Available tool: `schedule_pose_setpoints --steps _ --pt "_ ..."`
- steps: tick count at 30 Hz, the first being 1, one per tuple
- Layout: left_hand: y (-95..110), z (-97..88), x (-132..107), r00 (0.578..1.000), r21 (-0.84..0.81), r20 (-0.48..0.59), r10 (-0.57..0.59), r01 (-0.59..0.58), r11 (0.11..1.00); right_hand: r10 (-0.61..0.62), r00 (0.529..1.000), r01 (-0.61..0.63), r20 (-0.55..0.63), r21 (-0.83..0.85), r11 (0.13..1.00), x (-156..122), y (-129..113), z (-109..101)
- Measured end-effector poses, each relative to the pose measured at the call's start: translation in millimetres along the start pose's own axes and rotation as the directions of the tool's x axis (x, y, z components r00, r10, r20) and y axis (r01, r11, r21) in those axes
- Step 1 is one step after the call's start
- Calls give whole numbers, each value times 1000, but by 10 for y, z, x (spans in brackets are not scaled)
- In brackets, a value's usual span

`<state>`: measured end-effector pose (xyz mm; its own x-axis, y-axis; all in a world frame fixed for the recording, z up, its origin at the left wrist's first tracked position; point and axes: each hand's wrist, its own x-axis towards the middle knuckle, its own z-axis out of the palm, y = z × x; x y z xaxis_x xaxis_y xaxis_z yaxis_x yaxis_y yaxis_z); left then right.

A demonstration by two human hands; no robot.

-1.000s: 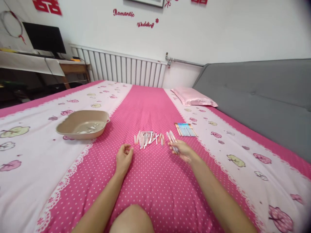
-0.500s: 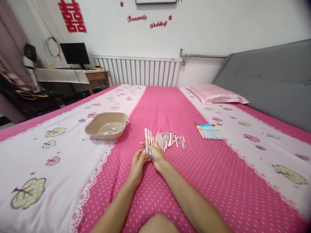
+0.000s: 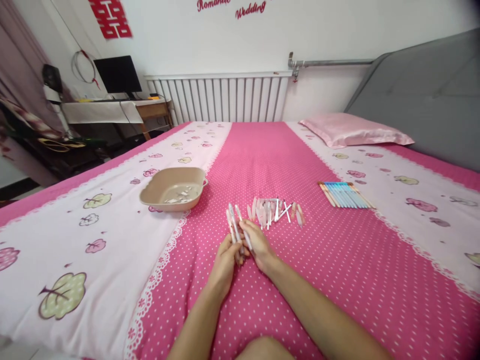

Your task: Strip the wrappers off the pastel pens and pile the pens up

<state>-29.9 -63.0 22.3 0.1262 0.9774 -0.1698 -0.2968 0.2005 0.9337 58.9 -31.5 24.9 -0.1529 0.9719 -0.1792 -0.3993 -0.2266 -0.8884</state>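
In front of me, my left hand [image 3: 228, 255] is closed around a few slim pale pens [image 3: 233, 223] that point up and away. My right hand [image 3: 258, 241] is closed beside it and grips one more pale pen [image 3: 245, 233], slightly apart from the others. Just beyond my hands, a loose pile of pinkish pen parts and thin white sticks [image 3: 277, 209] lies on the bedspread; the small pieces are hard to tell apart. Farther right, a neat row of blue and peach pens [image 3: 345, 195] lies side by side.
A beige plastic basin [image 3: 153, 192] with small pale pieces inside stands on the left of the bed. The pink dotted bedspread [image 3: 258, 160] spreads all around. A pink pillow [image 3: 354, 131] lies by the grey headboard [image 3: 423, 90]. A desk with a monitor [image 3: 118, 75] stands back left.
The pens were bunched upright between both hands; now my right hand holds one pen away from those in my left. The view has tilted down and shifted a little left.
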Motion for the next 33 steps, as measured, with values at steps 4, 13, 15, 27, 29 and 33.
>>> schedule_pose_setpoints --steps 4,13,15,27,29,33 --pt "76 -10 -108 999 -37 -47 -27 26 999 55 998 -56 13 90 994 -95 -163 -9" --pt "208 -76 -136 991 -104 -114 -71 59 993 -76 994 92 -83 208 974 -105 -333 -74" --pt "220 -97 -136 989 -151 -121 -85 66 986 -126 988 144 -90 232 962 -115 -439 -132" --pt "204 -86 -127 985 -159 -166 56 -83 984 -141 986 145 -86 47 988 -175 -491 -174" --pt "215 -90 -134 976 -102 -207 71 -94 990 -143 987 141 -79 -32 990 -179 -408 -123" --pt "205 -86 -154 956 45 -280 89 -79 996 -147 987 138 -67 -122 983 -199 -342 -60"
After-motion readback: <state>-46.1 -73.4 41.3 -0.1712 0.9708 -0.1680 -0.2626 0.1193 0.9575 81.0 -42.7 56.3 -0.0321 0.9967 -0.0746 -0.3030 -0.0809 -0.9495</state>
